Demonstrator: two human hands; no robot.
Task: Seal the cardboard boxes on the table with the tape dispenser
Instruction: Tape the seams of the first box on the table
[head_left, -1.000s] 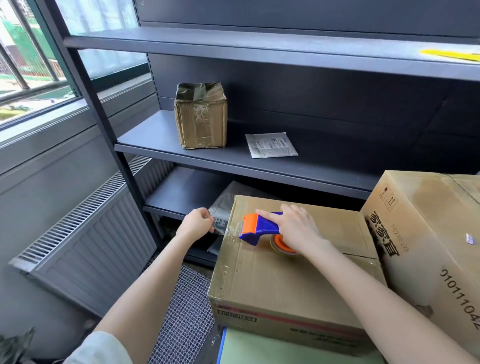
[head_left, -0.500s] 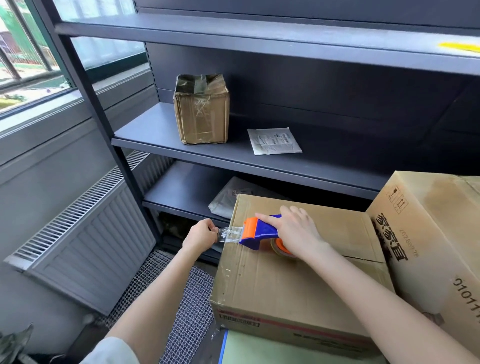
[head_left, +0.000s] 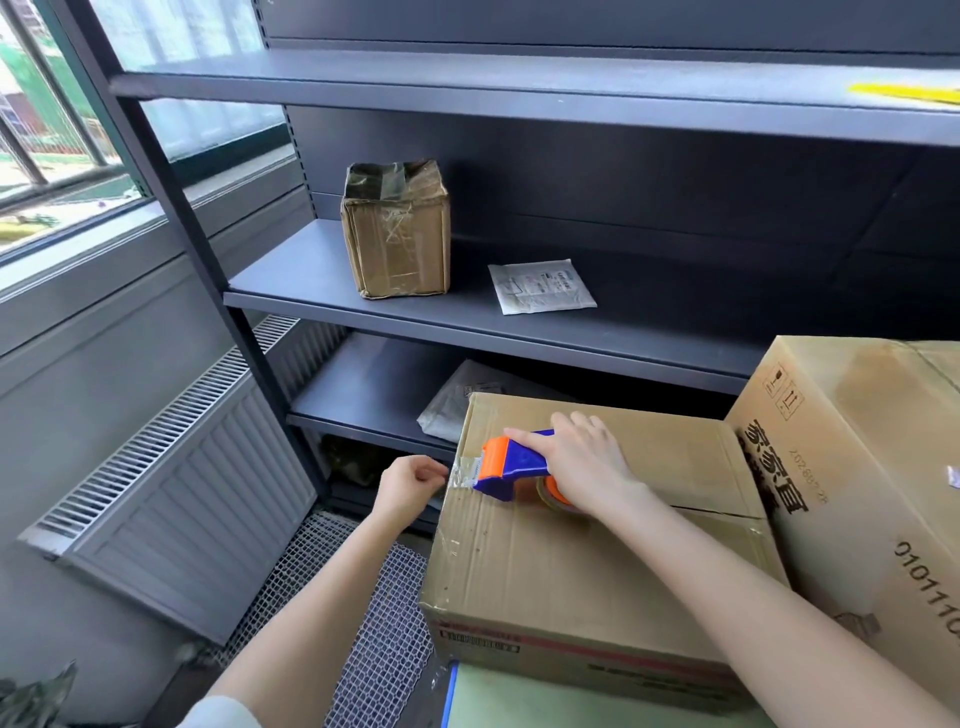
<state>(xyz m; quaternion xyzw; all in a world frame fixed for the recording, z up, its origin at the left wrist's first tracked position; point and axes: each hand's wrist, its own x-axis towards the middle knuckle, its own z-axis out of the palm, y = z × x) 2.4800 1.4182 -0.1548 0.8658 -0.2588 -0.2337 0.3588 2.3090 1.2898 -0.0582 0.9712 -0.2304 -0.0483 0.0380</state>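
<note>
Grey shelving (head_left: 519, 332) behind, left hand (head_left: 410, 486) still pinching tape (head_left: 462, 470), right hand (head_left: 587, 467) still gripping tape dispenser (head_left: 514, 467) on box (head_left: 571, 571)

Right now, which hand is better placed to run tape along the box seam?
Probably right: the right hand grips the tape dispenser atop the cardboard box; the left hand just pinches the tape end.

The brown cardboard box (head_left: 571, 571) sits at the lower centre of the frame, flaps folded down, with the centre seam open to the right of the tape dispenser (head_left: 514, 470). The dispenser, blue with an orange front and a tan roll, rests on the box top near its left edge, gripped by the right hand (head_left: 587, 467). A clear tape strip (head_left: 460, 470) runs from its front past that edge, pinched by the left hand (head_left: 410, 486). A larger printed cardboard box (head_left: 857, 467) stands just beside, at right.
</note>
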